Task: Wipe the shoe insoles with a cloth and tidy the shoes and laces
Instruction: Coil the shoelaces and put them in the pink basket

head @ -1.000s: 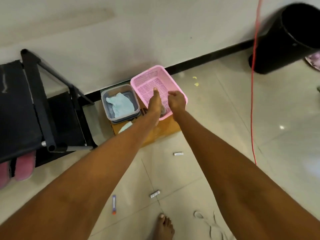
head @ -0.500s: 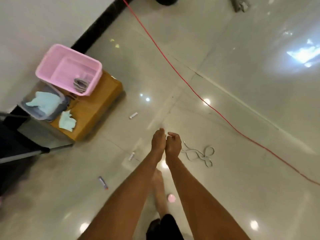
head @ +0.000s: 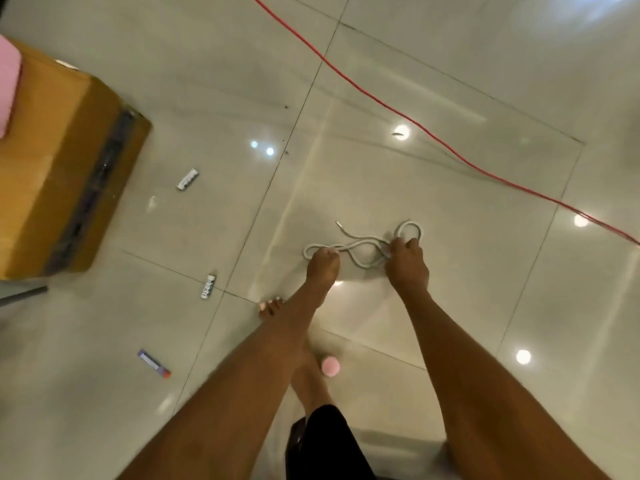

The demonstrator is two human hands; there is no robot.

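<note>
Both hands reaching down to white lace lying looped on floor. Left hand pinching near-left loop; right hand gripping right loops. Lace gathering just starting. No shoes or insoles showing, so that progress impossible to judge.

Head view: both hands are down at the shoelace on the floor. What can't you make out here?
- Fingertips of the left hand and right hand: hidden behind the hands, so the grip on the shoelace is unclear.
- Pink basket: cut off by the left edge.
- Small tubes on the floor: print too blurred to read.
- Shoes, insoles, cloth: out of frame.
</note>
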